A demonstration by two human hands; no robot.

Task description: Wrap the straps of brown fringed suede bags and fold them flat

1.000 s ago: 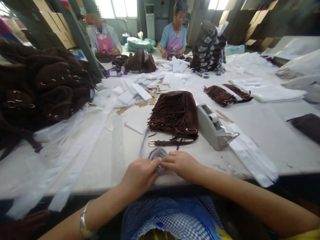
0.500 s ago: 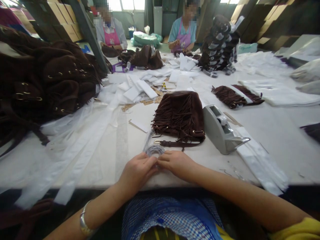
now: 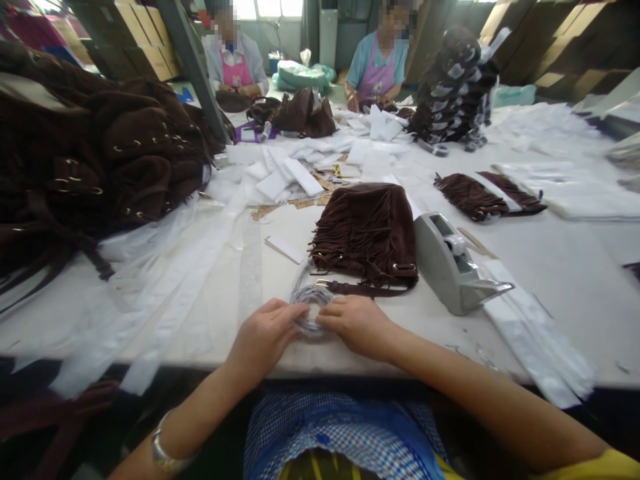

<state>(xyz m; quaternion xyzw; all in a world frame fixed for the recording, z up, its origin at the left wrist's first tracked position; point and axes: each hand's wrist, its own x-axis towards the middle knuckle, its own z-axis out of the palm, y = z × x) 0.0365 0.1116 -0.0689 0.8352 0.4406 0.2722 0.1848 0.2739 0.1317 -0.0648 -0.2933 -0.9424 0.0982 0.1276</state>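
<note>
Head view: left hand [image 3: 265, 337], right hand [image 3: 356, 325], fingers pinched on coiled strap [image 3: 309, 312] sheathed in translucent film; beyond, fringed brown suede bag [image 3: 369, 229], wedge-shaped grey tape dispenser [image 3: 449, 265].

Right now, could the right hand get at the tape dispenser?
Probably yes. The tape dispenser sits close to the right hand, on its own side, with only bare table between them. That hand and the left hand hold a coil, though.

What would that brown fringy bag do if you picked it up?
The bag would probably sag, since it lies slumped on the table. Its fringe would likely dangle. Its strap, coiled between the left hand and right hand, looks bendy.
</note>
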